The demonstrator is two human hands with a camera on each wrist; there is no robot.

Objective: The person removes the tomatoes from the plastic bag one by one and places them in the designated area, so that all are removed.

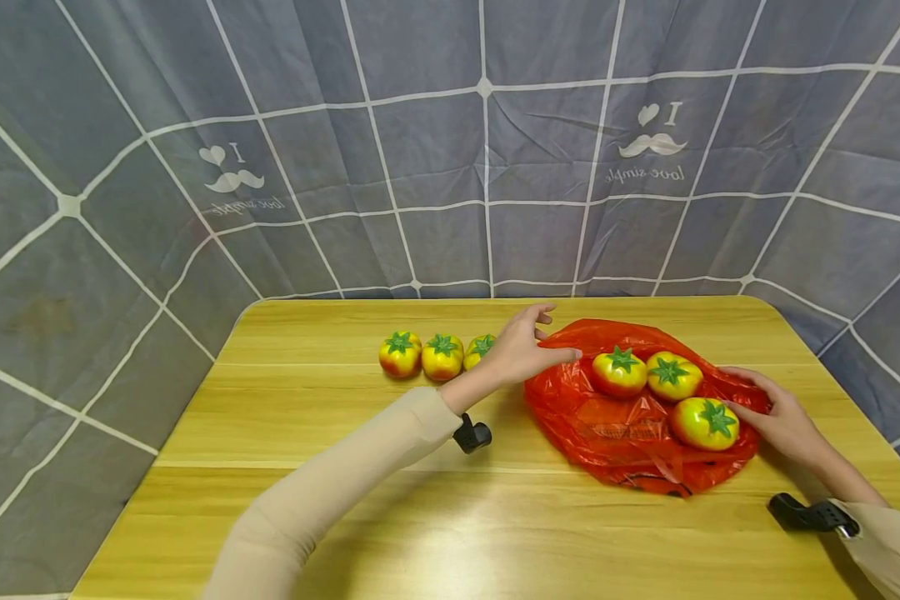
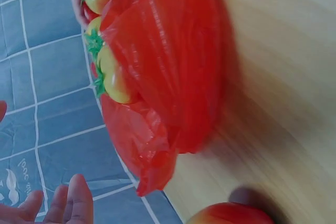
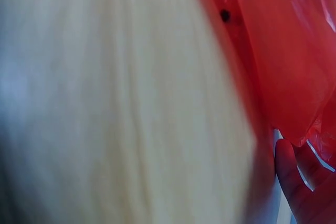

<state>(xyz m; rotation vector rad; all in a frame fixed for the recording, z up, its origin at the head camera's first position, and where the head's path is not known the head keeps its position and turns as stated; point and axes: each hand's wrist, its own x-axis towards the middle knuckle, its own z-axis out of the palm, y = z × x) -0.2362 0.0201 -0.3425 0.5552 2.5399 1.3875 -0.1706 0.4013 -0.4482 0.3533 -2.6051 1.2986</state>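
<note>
Left hand [image 1: 525, 350] loose by my bag [image 1: 592, 433], can't tell if right hand [image 1: 783, 417] pinches it; slack rim [image 1: 618, 326] could spill 3 fruits [image 1: 678, 387].

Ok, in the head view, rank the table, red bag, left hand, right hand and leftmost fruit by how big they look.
Largest to smallest:
1. Table
2. Red bag
3. Left hand and right hand: too alike to rank
4. Leftmost fruit
</note>
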